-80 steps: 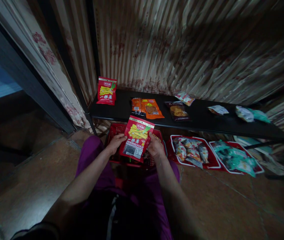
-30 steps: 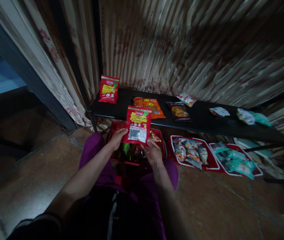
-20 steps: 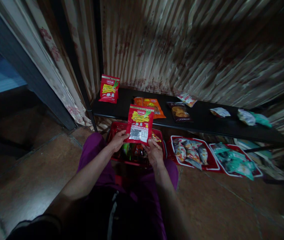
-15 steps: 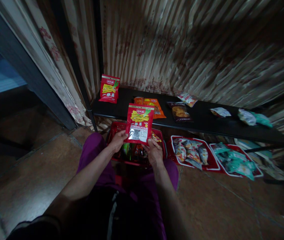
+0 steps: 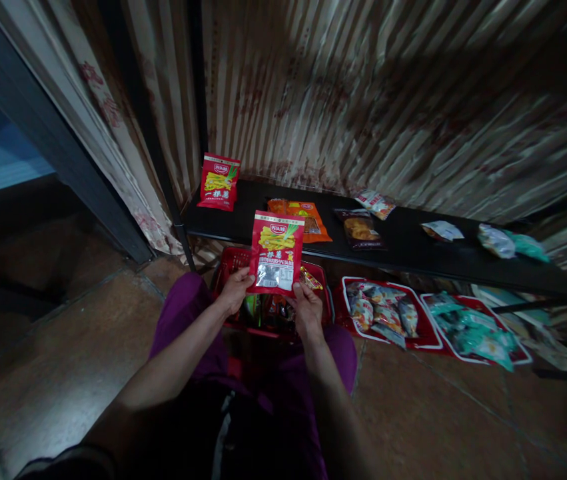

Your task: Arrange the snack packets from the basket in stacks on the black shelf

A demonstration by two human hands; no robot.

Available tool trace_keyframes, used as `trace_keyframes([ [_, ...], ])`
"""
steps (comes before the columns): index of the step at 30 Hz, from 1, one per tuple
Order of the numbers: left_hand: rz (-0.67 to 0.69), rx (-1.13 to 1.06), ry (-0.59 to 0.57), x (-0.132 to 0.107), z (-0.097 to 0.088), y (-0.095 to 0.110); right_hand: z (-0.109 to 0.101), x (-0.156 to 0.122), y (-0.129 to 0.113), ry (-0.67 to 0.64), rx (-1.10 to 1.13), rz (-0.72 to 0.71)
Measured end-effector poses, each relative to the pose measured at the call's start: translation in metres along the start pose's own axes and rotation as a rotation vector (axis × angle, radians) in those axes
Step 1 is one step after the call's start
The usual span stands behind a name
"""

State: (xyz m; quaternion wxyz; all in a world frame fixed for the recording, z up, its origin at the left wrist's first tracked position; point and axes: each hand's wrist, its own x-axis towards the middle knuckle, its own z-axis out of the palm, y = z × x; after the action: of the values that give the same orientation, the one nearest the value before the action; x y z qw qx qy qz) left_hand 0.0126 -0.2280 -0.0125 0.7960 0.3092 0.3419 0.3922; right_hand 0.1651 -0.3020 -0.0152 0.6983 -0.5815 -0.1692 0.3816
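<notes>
I hold a red snack packet [image 5: 276,252] upright with both hands, just in front of a low black shelf [image 5: 403,257]. My left hand [image 5: 234,291] grips its lower left corner. My right hand [image 5: 306,308] pinches its lower right corner. Below the packet sits a red basket [image 5: 227,261] with more packets inside. A second, matching red packet [image 5: 218,182] stands at the shelf's left end, against the striped curtain.
On the shelf lie orange packets [image 5: 303,219], a dark packet [image 5: 360,229], and several pale and green ones further right. Two red trays [image 5: 423,337] with snack packets sit on the tiled floor under the shelf. A dark door frame [image 5: 58,147] rises at the left.
The red packet has been lifted out of the basket and turned upright, facing me. In the last second both hands and the packet have barely moved.
</notes>
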Motion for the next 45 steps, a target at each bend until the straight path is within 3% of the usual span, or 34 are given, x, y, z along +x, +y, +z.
trace_keyframes([
  [7, -0.008, 0.005, -0.004, 0.000, 0.004, 0.000, -0.003, 0.006, 0.009, 0.084, -0.065, -0.062],
  [14, 0.069, 0.025, 0.038, -0.002, 0.008, -0.006, -0.004, 0.006, 0.001, 0.105, -0.725, -0.554],
  [18, 0.134, 0.089, 0.070, -0.004, 0.011, -0.010, 0.005, -0.002, -0.003, 0.000, -0.824, -0.665],
  [24, 0.299, 0.243, 0.057, -0.008, 0.020, -0.020, 0.021, -0.018, -0.008, -0.081, -0.633, -0.481],
  [31, 0.358, 0.416, 0.027, -0.034, 0.041, -0.019, 0.027, -0.025, -0.010, -0.218, -0.283, -0.162],
  [37, 0.421, 0.475, -0.030, -0.042, 0.041, -0.015, 0.022, -0.021, -0.003, -0.085, -0.011, 0.013],
  [39, 0.451, 0.454, 0.020, -0.037, 0.036, -0.011, 0.019, -0.020, -0.004, -0.064, 0.068, 0.071],
  [42, 0.471, 0.399, 0.188, -0.022, 0.028, -0.002, 0.014, -0.020, -0.006, -0.080, 0.125, 0.141],
  [45, 0.370, 0.339, 0.273, -0.003, 0.021, 0.008, 0.010, -0.022, -0.007, -0.136, 0.137, 0.188],
])
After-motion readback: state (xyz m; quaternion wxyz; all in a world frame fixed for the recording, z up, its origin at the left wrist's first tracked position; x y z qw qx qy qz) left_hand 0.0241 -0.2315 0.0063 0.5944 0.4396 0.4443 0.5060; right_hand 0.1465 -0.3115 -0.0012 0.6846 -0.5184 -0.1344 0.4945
